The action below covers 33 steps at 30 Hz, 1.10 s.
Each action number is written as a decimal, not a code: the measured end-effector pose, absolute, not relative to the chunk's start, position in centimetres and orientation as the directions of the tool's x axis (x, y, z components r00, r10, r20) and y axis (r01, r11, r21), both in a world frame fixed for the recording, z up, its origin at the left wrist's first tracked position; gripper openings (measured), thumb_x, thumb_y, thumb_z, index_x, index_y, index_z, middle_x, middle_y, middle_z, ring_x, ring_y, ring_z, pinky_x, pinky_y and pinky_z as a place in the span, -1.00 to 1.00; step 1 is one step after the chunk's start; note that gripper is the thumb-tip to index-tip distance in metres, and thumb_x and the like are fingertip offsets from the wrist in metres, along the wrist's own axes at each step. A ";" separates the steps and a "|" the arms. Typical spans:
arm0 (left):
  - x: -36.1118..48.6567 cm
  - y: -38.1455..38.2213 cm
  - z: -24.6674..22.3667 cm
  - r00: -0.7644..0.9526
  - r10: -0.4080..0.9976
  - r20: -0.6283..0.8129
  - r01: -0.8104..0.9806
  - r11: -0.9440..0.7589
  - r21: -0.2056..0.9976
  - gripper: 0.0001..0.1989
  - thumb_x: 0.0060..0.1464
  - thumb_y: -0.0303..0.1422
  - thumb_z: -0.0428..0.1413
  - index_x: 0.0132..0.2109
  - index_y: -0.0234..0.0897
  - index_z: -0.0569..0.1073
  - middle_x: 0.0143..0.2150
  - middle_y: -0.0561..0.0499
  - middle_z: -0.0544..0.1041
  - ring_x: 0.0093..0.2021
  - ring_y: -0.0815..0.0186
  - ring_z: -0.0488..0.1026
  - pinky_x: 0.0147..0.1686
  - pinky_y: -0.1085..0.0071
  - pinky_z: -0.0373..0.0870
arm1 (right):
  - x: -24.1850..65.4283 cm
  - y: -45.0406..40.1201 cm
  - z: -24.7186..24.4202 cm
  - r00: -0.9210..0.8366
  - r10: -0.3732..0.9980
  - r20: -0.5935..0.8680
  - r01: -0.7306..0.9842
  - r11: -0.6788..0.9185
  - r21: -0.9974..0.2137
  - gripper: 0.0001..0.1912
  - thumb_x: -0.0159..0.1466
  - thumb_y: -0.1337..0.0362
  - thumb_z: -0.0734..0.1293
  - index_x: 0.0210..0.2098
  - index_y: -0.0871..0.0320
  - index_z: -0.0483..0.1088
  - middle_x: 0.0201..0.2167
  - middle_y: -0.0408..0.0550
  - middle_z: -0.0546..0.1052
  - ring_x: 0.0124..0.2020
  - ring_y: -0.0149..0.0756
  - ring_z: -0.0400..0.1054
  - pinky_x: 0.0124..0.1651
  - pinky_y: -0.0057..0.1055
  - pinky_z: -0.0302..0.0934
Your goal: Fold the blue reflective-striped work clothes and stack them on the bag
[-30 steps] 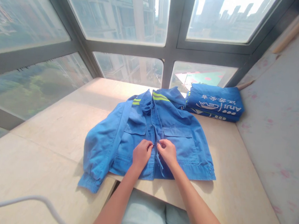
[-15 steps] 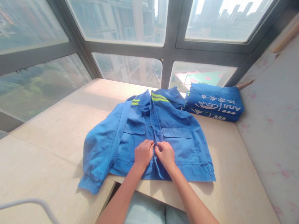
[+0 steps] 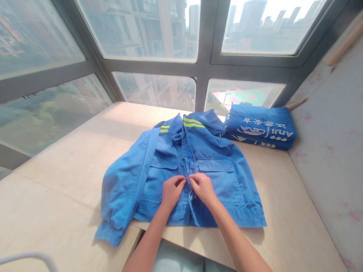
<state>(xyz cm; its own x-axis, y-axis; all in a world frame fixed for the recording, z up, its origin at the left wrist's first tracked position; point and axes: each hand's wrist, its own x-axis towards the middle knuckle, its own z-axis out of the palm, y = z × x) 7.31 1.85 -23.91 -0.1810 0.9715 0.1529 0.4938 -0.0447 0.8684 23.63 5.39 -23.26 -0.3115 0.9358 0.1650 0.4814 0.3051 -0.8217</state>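
A blue work jacket (image 3: pixel 165 192) with yellow-green stripes at the shoulders lies front side up before me, its collar towards the window. My left hand (image 3: pixel 173 189) pinches the front opening's edge at mid-height, between the two flap pockets. Right beside it, my right hand (image 3: pixel 201 185) pinches the facing edge of the placket, the fingertips nearly touching those of the left. Whatever small fastener may sit between the fingertips is hidden. Above the hands the front edges lie close together; below them the placket gapes a little. One sleeve (image 3: pixel 121 194) stretches down the left side.
Folded blue garments (image 3: pixel 258 126) with white lettering are stacked at the back right, touching the jacket's collar side. A pale wooden tabletop (image 3: pixel 65 178) carries everything. Window frames (image 3: pixel 155 67) close off the back, a papered wall (image 3: pixel 336 162) the right. A white cable (image 3: pixel 23 257) curves at the lower left.
The view has tilted slightly upward, so the scene sits lower. Both hands stay at the front opening; the left fingers have loosened slightly, and the lower placket edge has turned outward.
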 end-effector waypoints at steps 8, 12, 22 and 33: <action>7.2 1.8 -24.0 -0.186 0.974 0.129 0.466 -0.028 0.884 -0.84 0.13 -0.36 0.15 -0.22 -0.23 0.63 -0.25 -0.03 0.67 -0.25 0.23 0.59 -0.16 0.31 0.51 | 22.9 4.9 -24.2 -0.254 0.955 0.151 0.511 0.265 -0.818 -0.92 0.27 0.33 0.36 -0.33 0.09 0.52 -0.34 -0.10 0.58 -0.24 -0.25 0.41 -0.12 -0.38 0.23; 7.3 1.8 -23.7 -0.167 0.977 0.134 0.545 -0.022 0.838 -0.83 0.12 -0.40 0.12 -0.21 -0.23 0.62 -0.23 -0.04 0.67 -0.23 0.23 0.59 -0.14 0.31 0.48 | 22.5 4.2 -24.6 -0.240 0.948 0.210 0.596 0.314 -0.739 -0.90 0.31 0.34 0.33 -0.31 0.08 0.50 -0.31 -0.07 0.56 -0.20 -0.20 0.37 -0.12 -0.35 0.21; 7.3 2.5 -22.8 -0.170 0.985 0.030 0.586 0.076 0.807 -0.80 0.13 -0.24 0.15 -0.28 -0.25 0.60 -0.31 -0.05 0.66 -0.30 0.22 0.56 -0.25 0.36 0.41 | 22.3 3.8 -24.9 -0.261 0.904 0.340 0.614 0.427 -0.664 -0.86 0.34 0.36 0.29 -0.32 0.08 0.48 -0.33 -0.05 0.53 -0.19 -0.18 0.33 -0.12 -0.34 0.22; 6.7 2.8 -24.0 -0.197 0.980 0.035 0.526 0.076 0.847 -0.77 0.12 -0.23 0.13 -0.27 -0.27 0.60 -0.30 -0.06 0.66 -0.28 0.21 0.57 -0.26 0.35 0.43 | 22.4 3.7 -23.6 -0.259 0.942 0.215 0.634 0.333 -0.698 -0.84 0.38 0.24 0.30 -0.29 0.10 0.50 -0.30 -0.06 0.55 -0.18 -0.21 0.35 -0.10 -0.37 0.20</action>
<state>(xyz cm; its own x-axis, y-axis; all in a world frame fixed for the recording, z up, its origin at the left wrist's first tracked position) 6.73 2.85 -24.04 -0.1972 0.9797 0.0350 0.5259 0.0756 0.8472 22.41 3.73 -23.60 -0.2591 0.9417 0.2145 0.6341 0.3334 -0.6977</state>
